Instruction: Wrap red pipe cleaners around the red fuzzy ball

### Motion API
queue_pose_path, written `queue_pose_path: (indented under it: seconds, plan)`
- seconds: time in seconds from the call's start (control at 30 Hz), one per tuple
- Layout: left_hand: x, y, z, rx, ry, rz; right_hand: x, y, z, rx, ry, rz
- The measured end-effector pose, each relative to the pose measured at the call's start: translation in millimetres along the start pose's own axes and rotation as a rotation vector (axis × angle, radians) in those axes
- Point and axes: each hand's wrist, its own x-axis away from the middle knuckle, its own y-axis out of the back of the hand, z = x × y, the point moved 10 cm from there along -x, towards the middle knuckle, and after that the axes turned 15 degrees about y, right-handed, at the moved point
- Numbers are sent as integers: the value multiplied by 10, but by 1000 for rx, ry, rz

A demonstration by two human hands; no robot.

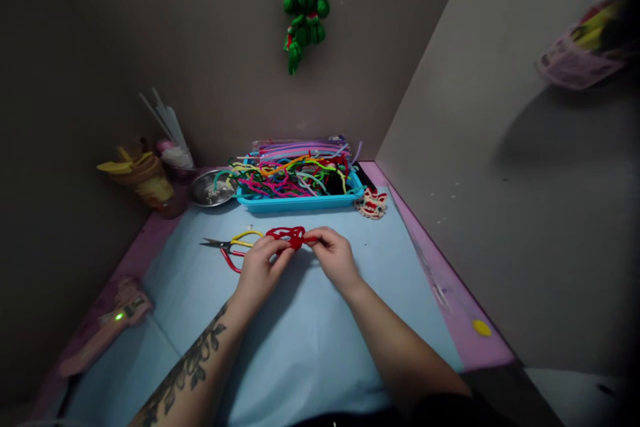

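A looped red pipe cleaner piece (286, 233) is held between my two hands, above the blue table cover. My left hand (264, 263) pinches its near side between thumb and fingers. On the right end, my right hand (334, 253) grips a short red strand between thumb and forefinger. Scissors (226, 245) with one yellow and one red handle lie just left of my left hand, blades pointing left; that hand hides part of the handles.
Behind my hands stands a blue tray (300, 204) heaped with coloured pipe cleaners. Left of it is a metal bowl (213, 189); right, a red and cream figure (371, 204). A pink glue gun (113, 327) with a green light lies at the left edge.
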Motion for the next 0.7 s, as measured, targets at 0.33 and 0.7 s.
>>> queue_pose_path:
  seconds: [0.33, 0.7]
  plan:
    - [39, 17, 2, -165, -65, -92, -45, 42, 259, 216, 253, 99]
    - [35, 3, -94, -36, -95, -14, 63, -86, 23, -149, -68, -59]
